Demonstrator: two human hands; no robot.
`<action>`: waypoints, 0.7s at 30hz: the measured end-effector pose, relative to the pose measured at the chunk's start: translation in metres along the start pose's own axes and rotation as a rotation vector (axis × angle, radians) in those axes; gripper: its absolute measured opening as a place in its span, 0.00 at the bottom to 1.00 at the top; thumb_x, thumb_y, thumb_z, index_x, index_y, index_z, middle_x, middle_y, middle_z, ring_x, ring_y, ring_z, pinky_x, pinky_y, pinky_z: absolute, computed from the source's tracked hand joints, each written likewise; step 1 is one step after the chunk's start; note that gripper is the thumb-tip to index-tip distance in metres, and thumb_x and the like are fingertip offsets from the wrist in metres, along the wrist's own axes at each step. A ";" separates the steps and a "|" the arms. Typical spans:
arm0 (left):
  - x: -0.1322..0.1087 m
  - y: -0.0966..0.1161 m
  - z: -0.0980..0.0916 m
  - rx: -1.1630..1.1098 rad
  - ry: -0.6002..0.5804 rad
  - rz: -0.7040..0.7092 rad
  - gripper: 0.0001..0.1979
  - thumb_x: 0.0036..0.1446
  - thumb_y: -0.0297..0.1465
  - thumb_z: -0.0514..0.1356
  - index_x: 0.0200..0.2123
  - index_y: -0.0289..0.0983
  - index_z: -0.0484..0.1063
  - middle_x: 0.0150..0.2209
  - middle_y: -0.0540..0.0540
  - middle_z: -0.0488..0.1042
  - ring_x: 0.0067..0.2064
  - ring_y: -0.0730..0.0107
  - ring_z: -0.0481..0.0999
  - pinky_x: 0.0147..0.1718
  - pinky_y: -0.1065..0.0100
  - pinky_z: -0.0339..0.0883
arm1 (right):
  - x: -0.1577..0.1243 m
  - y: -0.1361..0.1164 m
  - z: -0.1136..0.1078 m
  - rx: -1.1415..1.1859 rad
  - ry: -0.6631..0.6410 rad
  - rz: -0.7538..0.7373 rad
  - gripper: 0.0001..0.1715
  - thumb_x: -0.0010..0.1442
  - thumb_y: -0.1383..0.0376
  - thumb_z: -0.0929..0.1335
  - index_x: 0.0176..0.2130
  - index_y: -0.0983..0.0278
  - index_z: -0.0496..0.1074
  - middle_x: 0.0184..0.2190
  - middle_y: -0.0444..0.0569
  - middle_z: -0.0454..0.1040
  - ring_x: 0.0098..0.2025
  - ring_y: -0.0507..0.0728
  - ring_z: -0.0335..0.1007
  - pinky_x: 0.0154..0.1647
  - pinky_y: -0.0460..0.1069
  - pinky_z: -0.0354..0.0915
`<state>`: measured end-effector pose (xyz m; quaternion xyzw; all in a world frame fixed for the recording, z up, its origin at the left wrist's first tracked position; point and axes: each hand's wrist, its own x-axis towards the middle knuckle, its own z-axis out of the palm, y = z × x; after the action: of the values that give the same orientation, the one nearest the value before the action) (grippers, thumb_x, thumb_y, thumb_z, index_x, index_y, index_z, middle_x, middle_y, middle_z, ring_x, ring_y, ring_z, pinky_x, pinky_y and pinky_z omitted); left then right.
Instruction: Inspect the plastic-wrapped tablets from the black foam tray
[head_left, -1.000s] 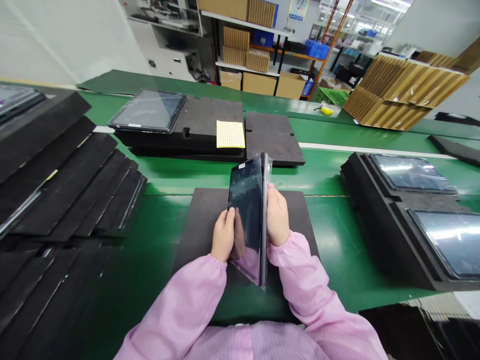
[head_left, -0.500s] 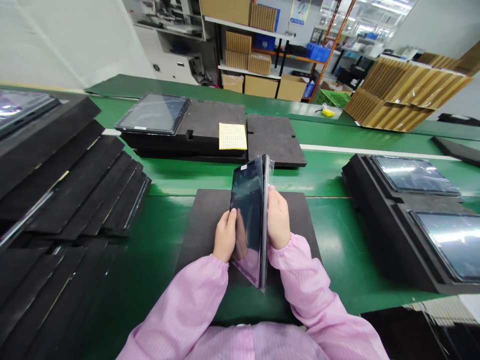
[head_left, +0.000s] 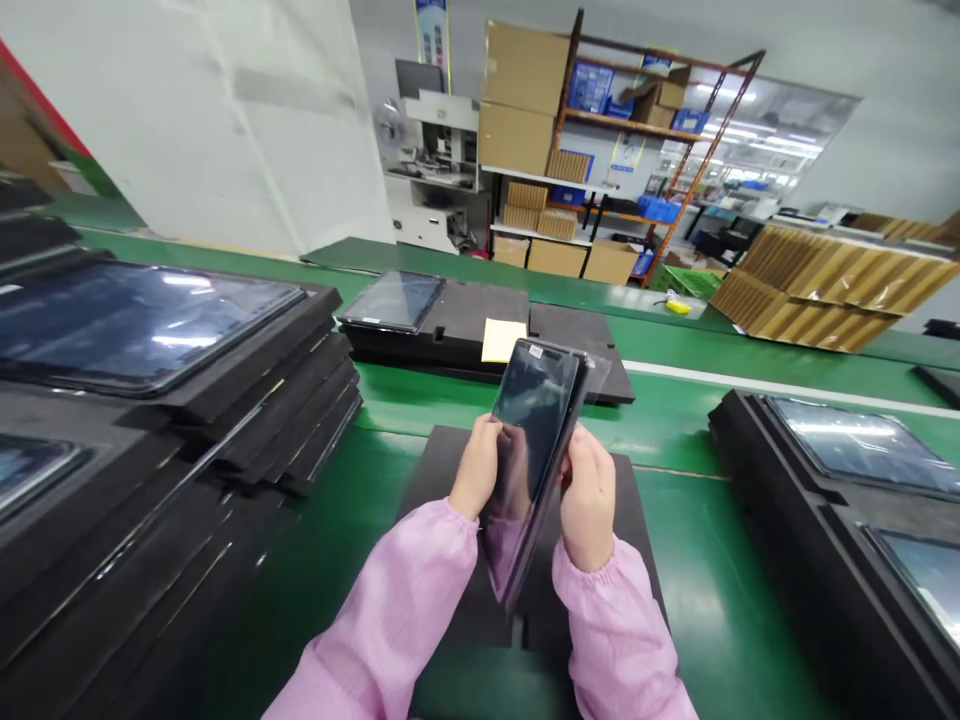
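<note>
Between my hands a dark, glossy tablet screen [head_left: 536, 420] is held up on edge, tilted, with a small white label near its top and clear film sticking out at the upper right. My left hand [head_left: 478, 468] grips its left edge, thumb on the glass. My right hand [head_left: 589, 490] is closed on the right edge, fingers bent against the side; part of them is hidden behind it. Below lies a black foam board [head_left: 442, 480] on the green bench.
Stacked black foam trays [head_left: 292, 400] bearing a large screen [head_left: 150, 310] rise at the left. At the right, another foam tray [head_left: 757, 500] holds two screens. Ahead, a yellow sticker sheet [head_left: 504, 340] lies on foam blocks [head_left: 480, 300]. Cardboard dividers [head_left: 832, 290] stand at back right.
My view has tipped up and turned left, so more of the left stack and back shelves shows. The tablet screen has tilted, its top leaning right; both hands keep hold of it.
</note>
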<state>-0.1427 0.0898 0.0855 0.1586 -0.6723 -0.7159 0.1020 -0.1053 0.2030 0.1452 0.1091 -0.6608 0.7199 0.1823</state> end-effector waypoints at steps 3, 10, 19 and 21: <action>0.007 -0.004 0.004 -0.006 0.082 -0.012 0.06 0.52 0.35 0.50 0.27 0.43 0.64 0.27 0.51 0.70 0.36 0.62 0.72 0.41 0.63 0.66 | 0.001 0.007 -0.001 -0.038 -0.074 -0.004 0.35 0.65 0.39 0.61 0.21 0.60 0.55 0.16 0.38 0.54 0.18 0.50 0.50 0.18 0.46 0.51; 0.008 -0.021 0.006 -0.025 0.124 -0.010 0.10 0.54 0.40 0.50 0.25 0.43 0.61 0.24 0.52 0.69 0.34 0.62 0.72 0.39 0.62 0.66 | 0.000 0.018 -0.002 -0.060 -0.132 0.014 0.35 0.66 0.38 0.59 0.21 0.59 0.54 0.16 0.38 0.54 0.17 0.50 0.48 0.16 0.46 0.50; 0.009 -0.027 0.008 -0.004 0.097 -0.007 0.11 0.53 0.44 0.51 0.27 0.44 0.63 0.27 0.52 0.72 0.35 0.61 0.74 0.40 0.61 0.67 | 0.007 0.017 -0.002 -0.057 -0.120 0.036 0.35 0.65 0.38 0.60 0.20 0.59 0.54 0.15 0.38 0.52 0.18 0.50 0.44 0.16 0.47 0.47; 0.009 -0.029 0.008 0.004 0.099 0.001 0.12 0.53 0.44 0.51 0.27 0.44 0.63 0.26 0.52 0.72 0.35 0.61 0.74 0.39 0.61 0.67 | 0.008 0.017 -0.003 -0.049 -0.124 0.033 0.34 0.65 0.39 0.59 0.20 0.59 0.54 0.15 0.38 0.52 0.18 0.50 0.43 0.16 0.47 0.47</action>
<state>-0.1525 0.0962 0.0559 0.1939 -0.6678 -0.7058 0.1352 -0.1190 0.2063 0.1319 0.1382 -0.6900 0.6982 0.1317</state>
